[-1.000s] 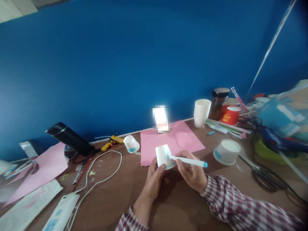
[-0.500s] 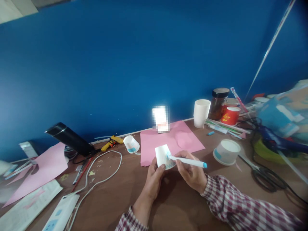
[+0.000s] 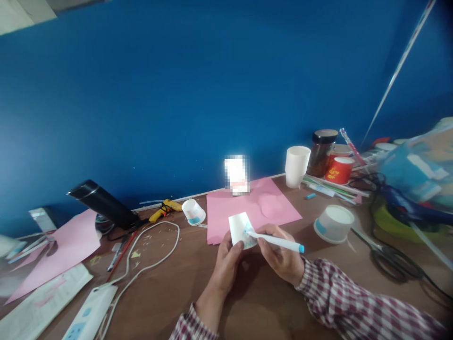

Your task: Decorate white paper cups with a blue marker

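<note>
My left hand [image 3: 226, 262] grips a small white paper cup [image 3: 238, 227] by its lower left side, thumb in front. Light blue marks cover part of the cup's right side. In my right hand [image 3: 281, 252] is a white marker [image 3: 281, 242] with a blue end, its tip touching the cup near the blue marks. Behind the cup lies pink paper [image 3: 226, 208], and a bright, blurred-out upright object [image 3: 237, 174] stands at its back edge. One small cup with a blue patch [image 3: 193, 212] sits to the left, another cup [image 3: 333, 224] upside down to the right.
Scissors [image 3: 392, 262], stacked white cups [image 3: 297, 166], a dark-lidded jar [image 3: 321, 153] and a red cup [image 3: 339, 170] are at the right. To the left are a black cylinder [image 3: 104, 203], a yellow tool [image 3: 165, 209], a white cable [image 3: 141, 270] and a power strip [image 3: 90, 314].
The marker has shifted very slightly in my right hand, its blue end a little lower. The blue patch on the cup looks slightly larger. My left hand holds the cup as before.
</note>
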Demonstrator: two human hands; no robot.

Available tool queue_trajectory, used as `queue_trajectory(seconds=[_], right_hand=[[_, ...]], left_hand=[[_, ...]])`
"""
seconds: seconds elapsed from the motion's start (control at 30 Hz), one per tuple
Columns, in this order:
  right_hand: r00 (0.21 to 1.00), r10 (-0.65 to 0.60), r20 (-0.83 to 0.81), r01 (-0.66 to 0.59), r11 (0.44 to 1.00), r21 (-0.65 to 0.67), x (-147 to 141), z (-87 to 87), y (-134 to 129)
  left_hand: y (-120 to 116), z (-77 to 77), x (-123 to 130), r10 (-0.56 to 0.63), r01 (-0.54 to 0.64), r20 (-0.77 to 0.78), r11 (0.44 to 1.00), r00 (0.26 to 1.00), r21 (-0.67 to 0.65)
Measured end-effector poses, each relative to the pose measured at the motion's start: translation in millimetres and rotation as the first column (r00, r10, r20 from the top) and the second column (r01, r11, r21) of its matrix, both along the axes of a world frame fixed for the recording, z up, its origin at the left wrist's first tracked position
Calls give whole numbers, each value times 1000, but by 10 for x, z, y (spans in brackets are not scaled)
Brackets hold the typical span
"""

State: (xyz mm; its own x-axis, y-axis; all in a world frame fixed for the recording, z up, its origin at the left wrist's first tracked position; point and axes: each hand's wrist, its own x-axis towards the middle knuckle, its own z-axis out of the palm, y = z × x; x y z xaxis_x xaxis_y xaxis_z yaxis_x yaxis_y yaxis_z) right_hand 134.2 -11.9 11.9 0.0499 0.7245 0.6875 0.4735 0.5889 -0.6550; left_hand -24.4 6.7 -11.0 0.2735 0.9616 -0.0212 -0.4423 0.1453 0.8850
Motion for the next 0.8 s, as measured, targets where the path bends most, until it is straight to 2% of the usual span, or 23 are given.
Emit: queue_trajectory(seconds=[0.8], right_hand=[[1000,2,9,-2,999,-32,11,-34,20]], left_hand=[[10,-53,-15,11,-11,3,1000,1000,-2]])
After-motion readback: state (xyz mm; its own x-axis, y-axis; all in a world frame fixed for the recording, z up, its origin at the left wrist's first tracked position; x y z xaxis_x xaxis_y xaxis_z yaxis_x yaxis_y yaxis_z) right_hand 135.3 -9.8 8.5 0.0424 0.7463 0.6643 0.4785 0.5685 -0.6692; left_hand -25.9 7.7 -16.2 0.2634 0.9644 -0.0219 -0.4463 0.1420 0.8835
